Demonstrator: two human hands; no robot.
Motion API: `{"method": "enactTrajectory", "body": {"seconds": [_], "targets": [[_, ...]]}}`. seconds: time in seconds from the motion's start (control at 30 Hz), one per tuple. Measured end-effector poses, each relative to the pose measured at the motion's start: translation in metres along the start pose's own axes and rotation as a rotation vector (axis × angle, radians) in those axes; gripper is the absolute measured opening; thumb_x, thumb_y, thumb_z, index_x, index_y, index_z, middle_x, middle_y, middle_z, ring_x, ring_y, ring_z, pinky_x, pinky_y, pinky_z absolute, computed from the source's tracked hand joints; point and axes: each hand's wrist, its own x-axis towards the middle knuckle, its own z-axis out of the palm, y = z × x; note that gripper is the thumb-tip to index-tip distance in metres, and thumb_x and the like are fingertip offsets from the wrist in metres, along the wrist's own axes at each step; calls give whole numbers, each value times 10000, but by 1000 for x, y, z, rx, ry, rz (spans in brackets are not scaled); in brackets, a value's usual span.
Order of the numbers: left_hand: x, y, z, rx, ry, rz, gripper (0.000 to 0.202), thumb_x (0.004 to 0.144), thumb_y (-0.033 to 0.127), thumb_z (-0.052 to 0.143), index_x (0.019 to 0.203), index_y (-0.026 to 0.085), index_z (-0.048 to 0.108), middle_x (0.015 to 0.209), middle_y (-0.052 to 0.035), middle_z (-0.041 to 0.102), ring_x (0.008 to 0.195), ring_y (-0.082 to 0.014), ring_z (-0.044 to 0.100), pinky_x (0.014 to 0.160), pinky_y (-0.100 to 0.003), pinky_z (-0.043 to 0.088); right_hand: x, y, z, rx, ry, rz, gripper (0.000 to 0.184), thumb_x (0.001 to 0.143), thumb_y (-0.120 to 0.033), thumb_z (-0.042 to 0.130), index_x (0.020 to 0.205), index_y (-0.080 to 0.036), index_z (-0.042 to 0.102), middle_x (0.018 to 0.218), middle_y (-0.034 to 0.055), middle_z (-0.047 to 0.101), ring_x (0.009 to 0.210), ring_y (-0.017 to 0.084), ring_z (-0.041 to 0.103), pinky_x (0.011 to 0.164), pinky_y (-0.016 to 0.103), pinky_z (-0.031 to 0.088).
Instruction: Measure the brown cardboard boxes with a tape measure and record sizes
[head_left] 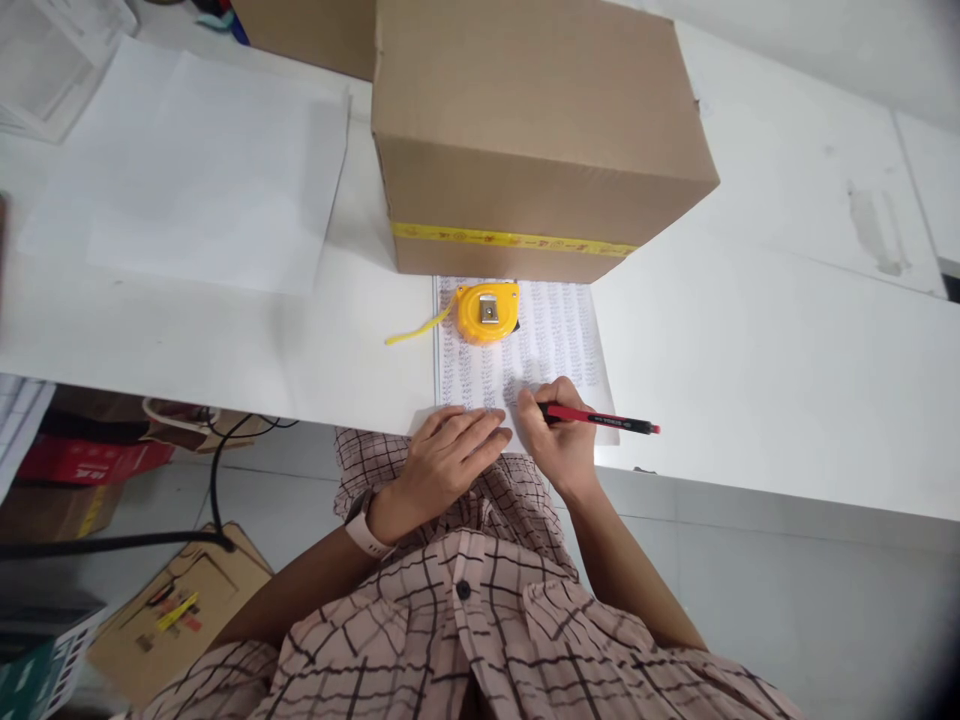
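My right hand [564,440] is closed around a red and black pen [604,419], its tip hidden behind my fingers over a sheet of paper [564,335]. Columns of small writing cover that sheet, which lies at the table's front edge. Flat on its lower left part rests my left hand [457,450], fingers stretched out and holding nothing. A yellow tape measure [487,312] with a yellow wrist strap sits on the sheet's upper left. Just behind it stands a cardboard box [525,130] banded with yellow tape, covering the sheet's far edge.
White blank sheets [217,170] lie on the white table [765,370] to the left. Another cardboard box [315,30] stands at the back. Below the table on the left are a black cable [215,480], a flat piece of cardboard [180,610] and a red box [94,460].
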Motion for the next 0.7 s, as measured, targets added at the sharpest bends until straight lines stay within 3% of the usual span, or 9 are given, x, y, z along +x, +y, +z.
{"method": "enactTrajectory", "body": {"seconds": [0.7], "targets": [[-2, 0, 2, -3, -4, -3, 174, 946, 141, 647, 1103, 188, 705, 1202, -32, 754, 1054, -181, 655, 1001, -361, 485, 1, -1, 1, 45, -3, 28, 297, 923, -277, 621, 705, -226, 425, 616, -69, 422, 571, 99, 398, 564, 280, 342]]}}
